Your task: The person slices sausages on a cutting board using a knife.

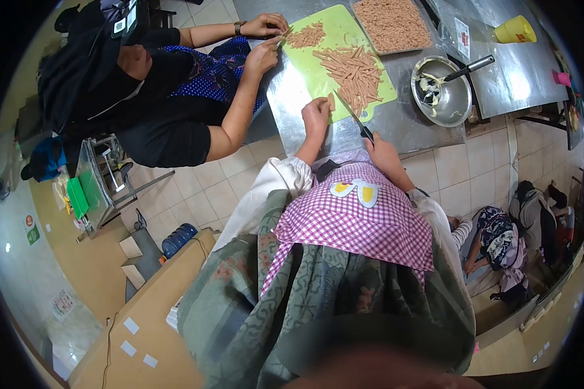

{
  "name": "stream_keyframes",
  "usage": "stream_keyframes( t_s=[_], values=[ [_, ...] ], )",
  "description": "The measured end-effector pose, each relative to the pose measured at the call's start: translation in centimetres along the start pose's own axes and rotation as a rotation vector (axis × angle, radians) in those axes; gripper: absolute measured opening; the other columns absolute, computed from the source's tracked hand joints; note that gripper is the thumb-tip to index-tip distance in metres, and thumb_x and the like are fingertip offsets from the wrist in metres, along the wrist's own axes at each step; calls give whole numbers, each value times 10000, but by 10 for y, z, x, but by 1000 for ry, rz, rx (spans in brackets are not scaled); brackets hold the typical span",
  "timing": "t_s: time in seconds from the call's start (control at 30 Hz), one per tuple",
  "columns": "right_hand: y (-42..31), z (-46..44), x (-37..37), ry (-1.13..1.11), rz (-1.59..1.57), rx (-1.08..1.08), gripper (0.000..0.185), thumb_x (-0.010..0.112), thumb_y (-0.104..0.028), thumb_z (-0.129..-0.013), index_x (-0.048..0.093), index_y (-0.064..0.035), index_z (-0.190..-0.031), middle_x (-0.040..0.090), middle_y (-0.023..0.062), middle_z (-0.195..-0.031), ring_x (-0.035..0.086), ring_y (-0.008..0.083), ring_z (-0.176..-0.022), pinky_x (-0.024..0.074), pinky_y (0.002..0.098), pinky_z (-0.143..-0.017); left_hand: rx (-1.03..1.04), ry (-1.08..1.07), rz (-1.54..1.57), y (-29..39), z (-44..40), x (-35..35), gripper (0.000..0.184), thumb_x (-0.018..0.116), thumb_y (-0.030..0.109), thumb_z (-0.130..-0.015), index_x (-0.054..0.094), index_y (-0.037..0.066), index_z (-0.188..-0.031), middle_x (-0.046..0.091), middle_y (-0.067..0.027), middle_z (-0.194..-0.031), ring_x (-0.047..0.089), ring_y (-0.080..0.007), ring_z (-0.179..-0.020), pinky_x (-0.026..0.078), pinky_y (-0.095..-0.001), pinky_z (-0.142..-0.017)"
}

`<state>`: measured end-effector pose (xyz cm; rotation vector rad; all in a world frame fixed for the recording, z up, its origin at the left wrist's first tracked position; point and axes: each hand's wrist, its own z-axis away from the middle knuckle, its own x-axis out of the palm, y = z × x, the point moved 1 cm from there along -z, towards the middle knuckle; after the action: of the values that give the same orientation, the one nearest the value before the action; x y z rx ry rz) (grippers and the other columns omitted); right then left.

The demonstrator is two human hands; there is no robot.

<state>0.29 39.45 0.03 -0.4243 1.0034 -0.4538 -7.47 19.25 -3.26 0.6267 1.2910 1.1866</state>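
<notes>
A green cutting board [340, 23] lies on the metal table, with a pile of pinkish-brown strips [357, 74] in its middle and small chopped bits [306, 35] at its far left. My left hand [316, 117] is closed on a small flat brown piece [331, 102] at the board's near edge. A knife [352, 113] with a black handle is in my right hand [381, 152], its blade pointing up and left over the board, between the held piece and the strips.
A co-worker's hands [265, 42] work at the board's far left corner. A tray of chopped bits [392, 26] lies behind the board. Right of it stand a metal bowl [457, 107] with a dark-handled utensil and a yellow cup [516, 30]. Other people sit at the lower right.
</notes>
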Motion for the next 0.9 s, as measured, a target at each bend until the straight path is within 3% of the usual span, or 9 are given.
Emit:
stream_keyframes(
  t_s=[0.03,0.13,0.23,0.53,0.9],
  values=[
    [-2,0,0,-8,1,-1,365,422,-337,-933,470,16,-1014,612,290,-773,595,466,-734,464,532,-666,-82,-26,98,-4,2,3,190,628,19,-821,626,-106,-964,646,-85,-661,592,-113,-515,486,-240,-503],
    [-5,-2,0,-30,6,-6,368,422,-338,-932,464,15,-1028,610,295,-768,591,473,-731,464,533,-666,-63,-48,-21,-8,2,4,226,649,15,-792,628,-75,-998,644,-99,-654,598,-127,-526,489,-262,-512],
    [-5,-5,3,-49,9,-17,371,416,-339,-933,453,11,-1049,607,298,-762,589,478,-729,461,537,-668,113,-4,-282,8,0,-4,268,677,25,-755,637,-37,-1013,638,-111,-647,613,-152,-553,497,-282,-542],
    [-16,1,-3,-50,-5,12,360,404,-335,-935,439,2,-1055,609,292,-757,591,476,-731,456,549,-674,171,-6,-275,0,-6,4,148,706,89,-741,694,-21,-839,668,-153,-703,652,-202,-610,514,-296,-605],
    [-30,-12,10,-90,50,101,331,433,-303,-925,431,0,-1058,627,276,-798,615,453,-763,470,545,-683,229,-10,-338,4,-3,2,133,712,87,-738,703,-15,-824,669,-165,-717,666,-229,-633,519,-300,-615]
  ],
)
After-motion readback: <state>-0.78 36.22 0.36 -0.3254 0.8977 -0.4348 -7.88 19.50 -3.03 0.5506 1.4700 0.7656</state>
